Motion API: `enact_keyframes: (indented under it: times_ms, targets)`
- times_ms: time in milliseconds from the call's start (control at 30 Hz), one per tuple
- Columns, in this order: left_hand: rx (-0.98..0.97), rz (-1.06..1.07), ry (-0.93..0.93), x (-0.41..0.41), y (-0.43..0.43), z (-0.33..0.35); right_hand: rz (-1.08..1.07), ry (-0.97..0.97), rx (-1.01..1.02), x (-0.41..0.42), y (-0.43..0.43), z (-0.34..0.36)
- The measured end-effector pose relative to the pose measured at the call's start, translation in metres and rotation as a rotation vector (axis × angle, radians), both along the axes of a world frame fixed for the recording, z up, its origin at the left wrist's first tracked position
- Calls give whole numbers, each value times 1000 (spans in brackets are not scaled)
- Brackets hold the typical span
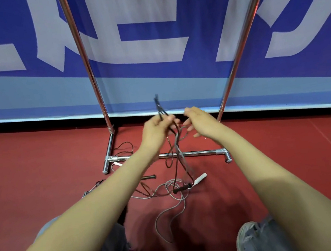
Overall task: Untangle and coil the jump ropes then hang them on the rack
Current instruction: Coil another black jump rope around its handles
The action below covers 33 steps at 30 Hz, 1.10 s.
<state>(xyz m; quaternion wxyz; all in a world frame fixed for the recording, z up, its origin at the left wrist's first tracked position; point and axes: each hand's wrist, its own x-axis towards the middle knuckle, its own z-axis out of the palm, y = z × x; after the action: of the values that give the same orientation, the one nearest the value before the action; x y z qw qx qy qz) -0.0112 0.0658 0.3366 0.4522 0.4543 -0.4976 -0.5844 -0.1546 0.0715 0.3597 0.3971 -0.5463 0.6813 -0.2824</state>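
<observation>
Tangled jump ropes (177,154) hang from my hands down to the red floor: a dark rope and a grey one. My left hand (157,129) is closed on a bunch of dark rope whose loop sticks up above the fist. Just to its right, my right hand (200,121) pinches strands of the same tangle. On the floor lie a black handle (182,189), a white handle (200,178), another black handle (148,177) and a white one (117,164). The chrome rack (184,154) stands right behind the hands; its top bar is out of view.
A blue and white banner (152,45) covers the wall behind the rack. Loose grey rope (169,210) trails across the floor toward my knees (260,238). More rope (125,147) curls around the rack's left foot.
</observation>
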Motion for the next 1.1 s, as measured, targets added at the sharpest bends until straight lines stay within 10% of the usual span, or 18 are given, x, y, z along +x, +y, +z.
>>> enact_keyframes:
  times_ms: [133, 300, 500, 767, 900, 1100]
  targets:
    - [61, 9, 92, 7, -5, 11, 288, 160, 131, -4, 6, -20]
    - [120, 14, 282, 12, -8, 25, 376, 823, 241, -17, 8, -40]
    - [79, -22, 247, 10, -3, 27, 336, 89, -39, -6, 8, -21]
    - [245, 122, 546, 15, -17, 24, 215, 214, -168, -1, 6, -18]
    - [267, -122, 206, 10, -20, 8, 37, 31, -308, -5, 6, 9]
    - [-220, -504, -670, 3, 5, -19, 46, 17, -308, -3, 11, 16]
